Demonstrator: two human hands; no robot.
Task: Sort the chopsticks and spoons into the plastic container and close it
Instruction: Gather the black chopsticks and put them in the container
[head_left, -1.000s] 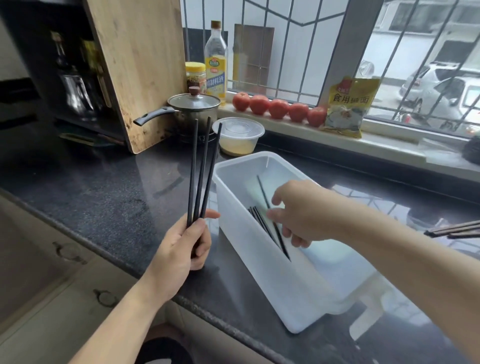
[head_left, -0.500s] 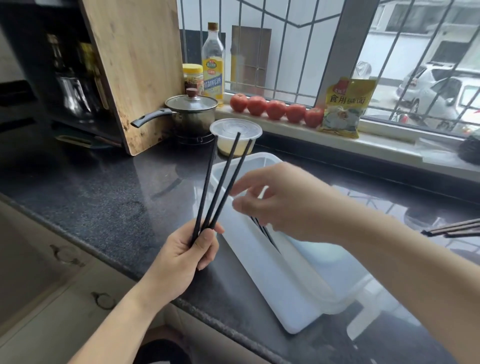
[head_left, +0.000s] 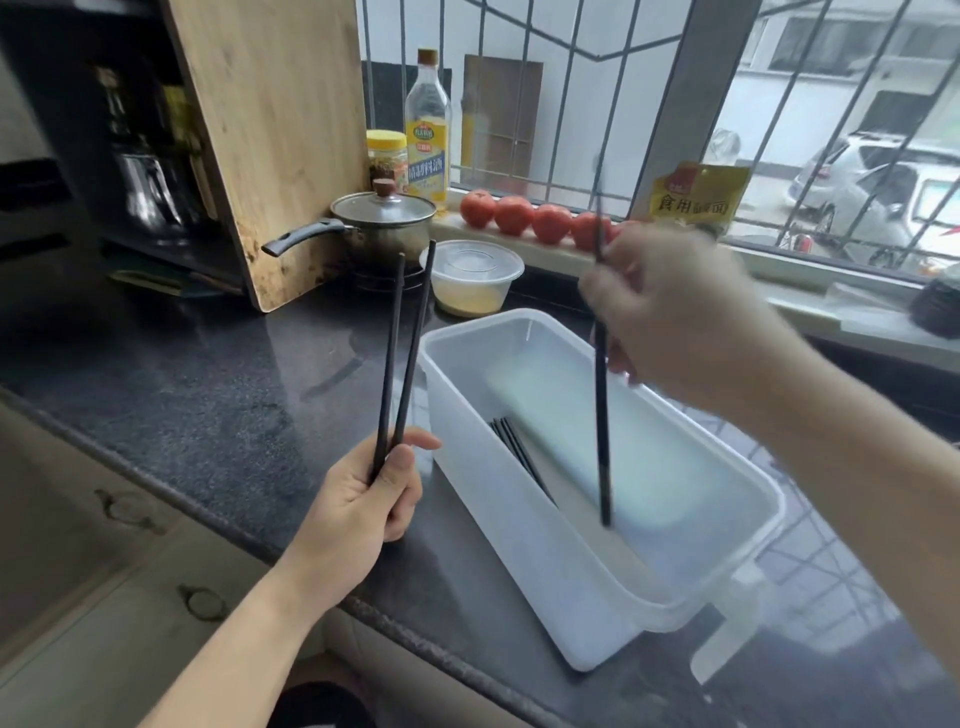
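Right hand (head_left: 675, 317) pinched one thin, stiff chopstick (head_left: 602, 426) mid-length, tip below in container (head_left: 587, 597). Left hand (head_left: 363, 499) gripped two chopsticks (head_left: 400, 358) by bottom ends; light, likely slippery.

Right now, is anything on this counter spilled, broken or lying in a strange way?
Nothing stands out. The plastic container sits flat and open, some chopsticks lie inside, and each hand holds chopsticks upright; the right hand is blurred.

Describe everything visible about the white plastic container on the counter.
The plastic container is a long, translucent white rectangular tub with a rolled rim and no lid on. It sits diagonally on the dark stone counter. Several black chopsticks lie inside along its near wall. The right hand holds one more chopstick steeply over its interior. Neither hand visibly touches it.
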